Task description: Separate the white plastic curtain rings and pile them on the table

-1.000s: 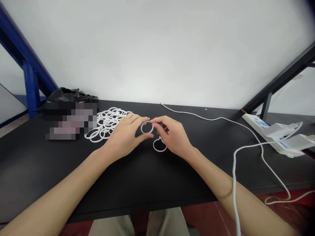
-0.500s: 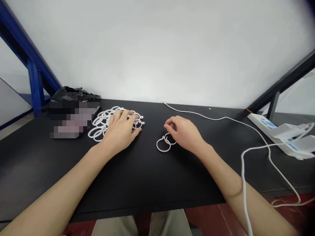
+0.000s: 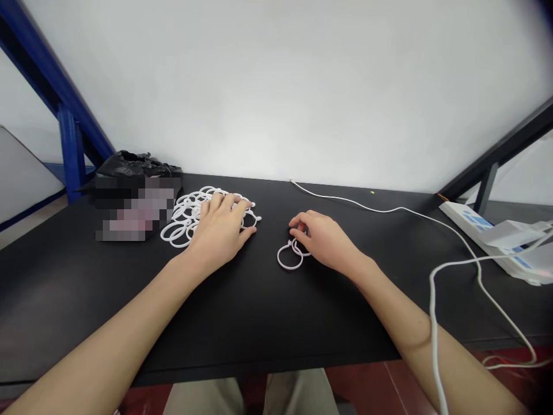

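Note:
My left hand (image 3: 222,227) lies palm down over a pile of white plastic rings (image 3: 175,231), its fingers spread across them and its thumb out to the right. Each ring has a small knob-like clasp. Part of the pile is hidden under the hand. Across the table, my right hand (image 3: 322,235) hovers low with loosely curled fingers, a gap showing between thumb and forefinger. Just below its fingertips a loose white ring (image 3: 290,256) lies flat, overlapping another that is partly covered by the hand. No ring is visibly gripped in either hand.
A black plastic bag (image 3: 133,164) sits at the back left, beside a pixelated patch. A white cable (image 3: 401,208) runs over the black table (image 3: 242,323) to the right. White-and-blue boxes (image 3: 479,227) stand at the right edge; a second cable crosses my right forearm.
The view has shifted slightly, moving the scene rightward. My right hand has dipped a little toward the two loose rings, its thumb lower. The left hand stays on the pile.

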Motion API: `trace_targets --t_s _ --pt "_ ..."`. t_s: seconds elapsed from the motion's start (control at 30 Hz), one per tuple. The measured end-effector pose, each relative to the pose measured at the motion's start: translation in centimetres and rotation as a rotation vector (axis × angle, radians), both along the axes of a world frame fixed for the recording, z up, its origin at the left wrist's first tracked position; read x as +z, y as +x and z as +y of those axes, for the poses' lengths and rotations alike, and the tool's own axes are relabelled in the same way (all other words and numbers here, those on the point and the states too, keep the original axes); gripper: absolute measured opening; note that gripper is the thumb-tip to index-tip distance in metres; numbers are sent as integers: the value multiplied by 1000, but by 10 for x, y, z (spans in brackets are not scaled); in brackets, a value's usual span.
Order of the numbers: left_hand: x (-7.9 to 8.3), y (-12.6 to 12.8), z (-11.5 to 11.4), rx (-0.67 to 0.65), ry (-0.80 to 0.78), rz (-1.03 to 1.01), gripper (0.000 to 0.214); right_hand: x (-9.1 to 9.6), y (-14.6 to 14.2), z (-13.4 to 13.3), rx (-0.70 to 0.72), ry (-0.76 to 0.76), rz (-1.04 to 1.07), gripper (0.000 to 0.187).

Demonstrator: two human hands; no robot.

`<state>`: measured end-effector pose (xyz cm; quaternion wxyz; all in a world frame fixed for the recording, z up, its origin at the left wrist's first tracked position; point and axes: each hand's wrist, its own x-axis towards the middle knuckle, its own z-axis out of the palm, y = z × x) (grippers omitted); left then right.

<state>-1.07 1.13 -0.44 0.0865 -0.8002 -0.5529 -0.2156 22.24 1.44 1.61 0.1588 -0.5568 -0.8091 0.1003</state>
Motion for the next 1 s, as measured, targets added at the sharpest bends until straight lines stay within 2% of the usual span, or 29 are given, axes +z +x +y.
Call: trace_targets --t_s 0.27,0.43,0.63,0.77,0.9,1.0 --pt "4 0 -2 37 12 27 33 -2 -2 2 -1 49 119 11" --pt "5 2 -3 43 -16 24 36 1 -4 1 -21 218 202 13" --pt "6 4 -6 -7 -11 -12 37 4 -6 -2 48 455 305 16" --pt "11 10 -11 -122 -6 -102 38 7 -13 -6 121 541 402 17" --pt "16 18 -17 -296 -15 -193 44 8 -20 -12 208 558 485 18" --pt "17 19 -18 -372 -44 -206 40 7 -23 -14 236 555 520 18"
